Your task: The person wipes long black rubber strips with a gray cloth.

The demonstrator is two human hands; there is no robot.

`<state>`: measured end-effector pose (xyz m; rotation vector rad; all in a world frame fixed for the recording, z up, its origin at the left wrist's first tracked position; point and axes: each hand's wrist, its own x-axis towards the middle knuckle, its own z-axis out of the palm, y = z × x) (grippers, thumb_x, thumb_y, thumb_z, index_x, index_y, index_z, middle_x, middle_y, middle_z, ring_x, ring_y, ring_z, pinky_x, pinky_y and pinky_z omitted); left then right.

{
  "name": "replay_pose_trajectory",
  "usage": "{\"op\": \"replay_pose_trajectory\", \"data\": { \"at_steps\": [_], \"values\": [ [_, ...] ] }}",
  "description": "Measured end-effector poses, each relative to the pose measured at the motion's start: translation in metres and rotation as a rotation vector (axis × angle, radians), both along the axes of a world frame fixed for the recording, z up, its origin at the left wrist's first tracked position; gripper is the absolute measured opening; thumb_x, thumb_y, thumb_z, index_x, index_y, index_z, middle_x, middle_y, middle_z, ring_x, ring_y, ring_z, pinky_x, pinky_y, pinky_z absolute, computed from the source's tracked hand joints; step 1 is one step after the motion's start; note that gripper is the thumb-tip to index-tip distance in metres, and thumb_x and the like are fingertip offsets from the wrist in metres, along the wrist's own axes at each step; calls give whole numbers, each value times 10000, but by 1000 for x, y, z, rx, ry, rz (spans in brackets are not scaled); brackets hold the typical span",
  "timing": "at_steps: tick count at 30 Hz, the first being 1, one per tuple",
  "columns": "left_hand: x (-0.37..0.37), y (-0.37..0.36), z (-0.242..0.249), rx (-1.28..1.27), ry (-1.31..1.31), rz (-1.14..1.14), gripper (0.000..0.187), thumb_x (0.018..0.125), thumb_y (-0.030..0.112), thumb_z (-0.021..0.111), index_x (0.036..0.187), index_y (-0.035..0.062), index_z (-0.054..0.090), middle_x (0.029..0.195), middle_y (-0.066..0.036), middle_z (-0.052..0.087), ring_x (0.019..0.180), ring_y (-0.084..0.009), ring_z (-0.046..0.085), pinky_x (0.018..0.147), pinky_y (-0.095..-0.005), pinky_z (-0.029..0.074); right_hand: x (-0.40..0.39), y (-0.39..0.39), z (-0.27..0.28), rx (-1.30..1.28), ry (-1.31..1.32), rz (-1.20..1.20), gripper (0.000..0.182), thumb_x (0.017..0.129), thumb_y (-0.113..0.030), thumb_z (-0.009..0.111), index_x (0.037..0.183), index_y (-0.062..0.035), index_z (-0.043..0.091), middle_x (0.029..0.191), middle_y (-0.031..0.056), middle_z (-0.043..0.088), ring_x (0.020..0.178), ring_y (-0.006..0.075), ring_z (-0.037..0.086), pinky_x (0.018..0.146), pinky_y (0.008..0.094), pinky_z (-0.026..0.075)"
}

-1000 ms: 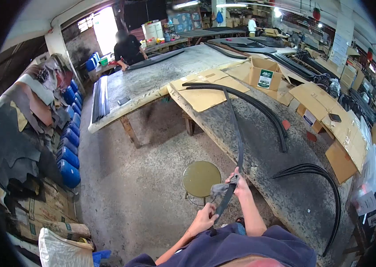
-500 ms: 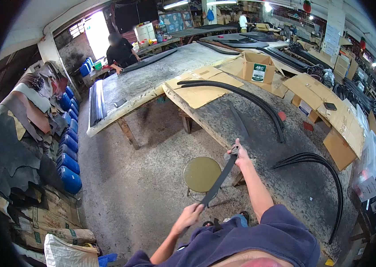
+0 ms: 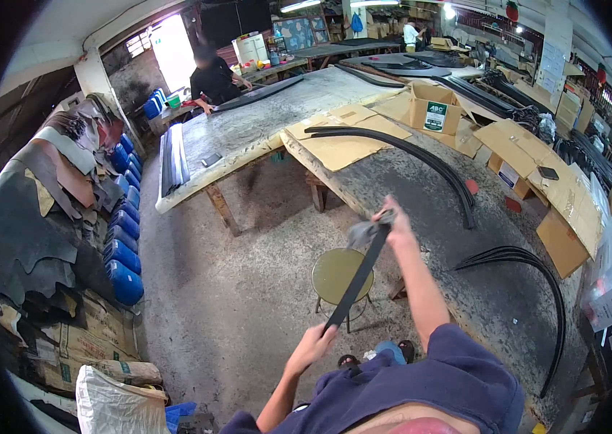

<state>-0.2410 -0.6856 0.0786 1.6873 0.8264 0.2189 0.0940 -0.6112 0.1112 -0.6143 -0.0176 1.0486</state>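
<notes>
A black rubber strip (image 3: pixel 355 278) is stretched taut between both hands, its long axis running diagonally from low and near the body up toward the desk (image 3: pixel 421 195). The left hand (image 3: pixel 314 341) clenches the lower end close in; the right hand (image 3: pixel 391 218), arm extended, grips the upper end together with a grey rag (image 3: pixel 361 231), above the round stool (image 3: pixel 340 273).

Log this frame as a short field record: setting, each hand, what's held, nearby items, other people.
setting: workshop with long worktables
left hand: grips low end of a black strip
right hand: holds a grey rag on the strip's upper end
strip: straight, slanting between the hands, off the table
nearby: round stool below the strip; curved black strips and cardboard on the table
others: a person at the far table
</notes>
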Motion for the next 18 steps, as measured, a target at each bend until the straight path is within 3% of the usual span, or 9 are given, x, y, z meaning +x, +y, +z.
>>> {"op": "replay_pose_trajectory", "data": {
  "at_steps": [2, 5, 7, 9, 12, 14, 15, 17, 18],
  "values": [
    [-37, -6, -31, -332, 14, 87, 368, 938, 312, 404, 760, 14, 527, 589, 8, 474, 511, -85, 442, 463, -247, 355, 26, -8, 4, 36, -108, -50, 293, 754, -292, 719, 727, -103, 497, 544, 21, 486, 441, 177, 522, 443, 317, 458],
    [-23, 3, -57, -106, -82, -109, 396, 944, 357, 395, 794, 22, 542, 605, -4, 504, 517, -91, 447, 469, -242, 355, -23, -17, 4, 0, -251, 8, 271, 765, -264, 709, 743, -97, 497, 545, 20, 498, 451, 175, 548, 460, 318, 467],
    [35, -3, -7, -171, -590, 21, 401, 955, 373, 369, 839, 30, 542, 608, -15, 517, 524, -95, 459, 479, -235, 369, -73, -25, 3, -35, -280, 122, 260, 765, -251, 710, 743, -98, 500, 550, 29, 520, 459, 176, 554, 469, 328, 475],
    [81, 9, 16, -427, -485, 192, 367, 964, 346, 366, 836, 41, 524, 590, -10, 495, 493, -90, 447, 458, -238, 370, -108, -29, -5, -62, -232, 252, 251, 765, -238, 714, 721, -109, 503, 558, 27, 535, 459, 176, 548, 484, 335, 481],
    [73, 4, 23, -227, -289, 24, 331, 962, 323, 393, 793, 51, 477, 571, 8, 453, 436, -71, 397, 405, -237, 335, -57, -35, 8, -13, -110, 143, 248, 760, -236, 722, 726, -117, 506, 565, 12, 523, 454, 163, 528, 484, 323, 477],
    [40, -7, -4, -232, -194, -100, 332, 960, 327, 401, 785, 56, 480, 558, 8, 443, 472, -72, 421, 427, -228, 344, -8, -48, 29, 49, 37, 30, 254, 750, -243, 734, 706, -125, 513, 556, 2, 508, 448, 153, 513, 488, 316, 477],
    [29, -12, -11, -226, -196, -109, 332, 960, 327, 401, 785, 56, 480, 558, 8, 443, 472, -72, 421, 427, -228, 344, 15, -57, 33, 63, -48, -7, 262, 742, -251, 741, 689, -127, 516, 547, 4, 502, 446, 152, 513, 487, 315, 474],
    [13, -21, -15, -563, -203, -126, 357, 954, 357, 404, 780, 57, 487, 579, -9, 474, 515, -80, 459, 453, -224, 356, 30, -60, 30, -6, -199, -89, 304, 727, -304, 751, 644, -123, 521, 533, 19, 506, 457, 156, 531, 492, 317, 471],
    [18, -21, -17, -573, -203, -129, 357, 954, 357, 404, 780, 57, 487, 579, -9, 474, 515, -80, 459, 453, -224, 356, 28, -61, 23, -15, -199, -91, 304, 727, -304, 751, 644, -123, 521, 533, 19, 506, 457, 156, 531, 492, 317, 471]
  ]
}}
